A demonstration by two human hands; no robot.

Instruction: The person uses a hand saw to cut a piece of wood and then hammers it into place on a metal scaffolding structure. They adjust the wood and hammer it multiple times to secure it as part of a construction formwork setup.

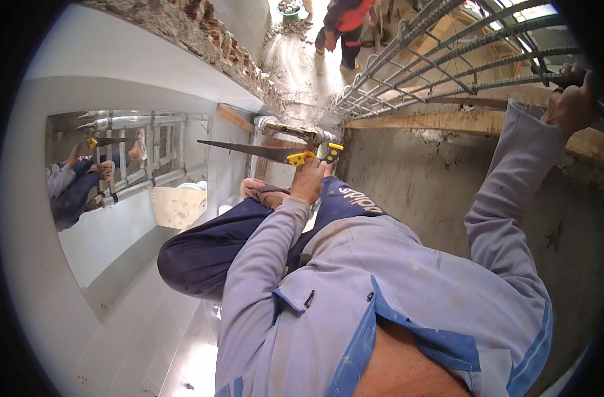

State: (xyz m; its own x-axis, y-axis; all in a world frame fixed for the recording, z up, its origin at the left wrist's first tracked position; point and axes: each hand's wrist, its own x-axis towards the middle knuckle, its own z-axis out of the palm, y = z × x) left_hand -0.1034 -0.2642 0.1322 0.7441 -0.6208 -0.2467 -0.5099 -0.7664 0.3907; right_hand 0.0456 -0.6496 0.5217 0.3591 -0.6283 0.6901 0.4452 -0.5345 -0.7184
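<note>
In my left hand (pixel 308 181) is a handsaw (pixel 252 149) with a yellow and black handle. My fingers are closed round the handle, and the long dark blade points left. The saw is level with a metal scaffold or ladder frame (pixel 292 130), just beyond my knees. Up at the far right, my right hand (pixel 573 106) is closed at the end of a steel rebar (pixel 507 82). Shadow hides part of those fingers. My dark blue trouser legs (pixel 209 248) are bent beneath me, with one bare foot (pixel 265 194) near the frame.
A tied rebar cage (pixel 408 66) runs along the upper right above a wooden board (pixel 441 121) and a rough concrete wall (pixel 408 178). Broken masonry (pixel 203 30) edges the top left. A mirror (pixel 130 165) hangs on the left wall. Far below stands another person (pixel 348 30) near a bucket (pixel 289 8).
</note>
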